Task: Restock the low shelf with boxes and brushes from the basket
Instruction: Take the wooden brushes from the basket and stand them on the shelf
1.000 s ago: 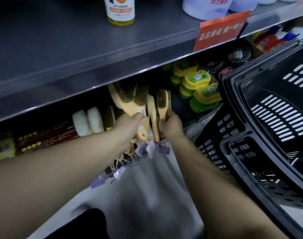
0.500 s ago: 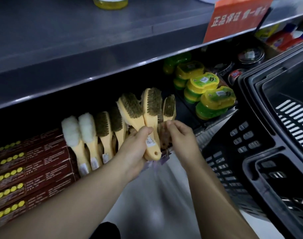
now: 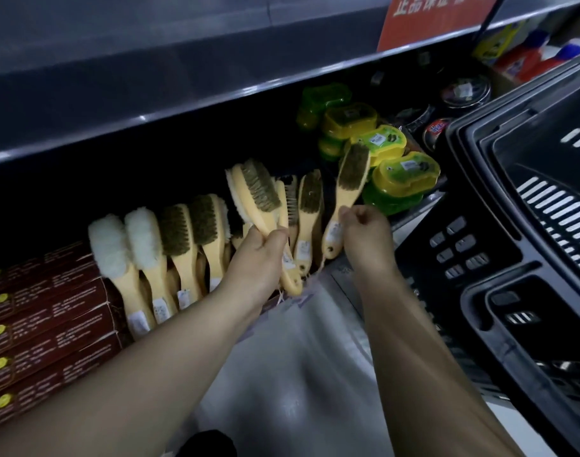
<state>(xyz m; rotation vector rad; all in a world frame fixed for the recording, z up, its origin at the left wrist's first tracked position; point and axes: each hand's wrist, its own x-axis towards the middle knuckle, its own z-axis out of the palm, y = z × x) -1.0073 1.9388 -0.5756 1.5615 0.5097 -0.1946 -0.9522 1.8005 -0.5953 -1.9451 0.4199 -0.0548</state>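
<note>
My left hand (image 3: 260,255) grips the handles of a small bunch of yellow-handled brushes (image 3: 260,191), bristles up, in front of the low shelf. My right hand (image 3: 364,237) pinches the handle of a single brown-bristle brush (image 3: 349,179), held upright just right of the bunch. A row of matching brushes (image 3: 179,235), some with white fleece heads, leans on the low shelf at the left. Dark red boxes (image 3: 47,324) with yellow dots are stacked further left. The black basket (image 3: 499,245) stands at the right.
Green-and-yellow plastic cases (image 3: 394,169) are piled on the shelf right of the brushes, with round tins (image 3: 466,89) behind them. A grey upper shelf edge (image 3: 189,103) overhangs the low shelf. An orange sign (image 3: 437,18) hangs from it. Pale floor lies below.
My right hand has drawn one brush out of the bunch and moved it to the right. My left hand keeps the other brushes, now tilted left. The view has moved closer.
</note>
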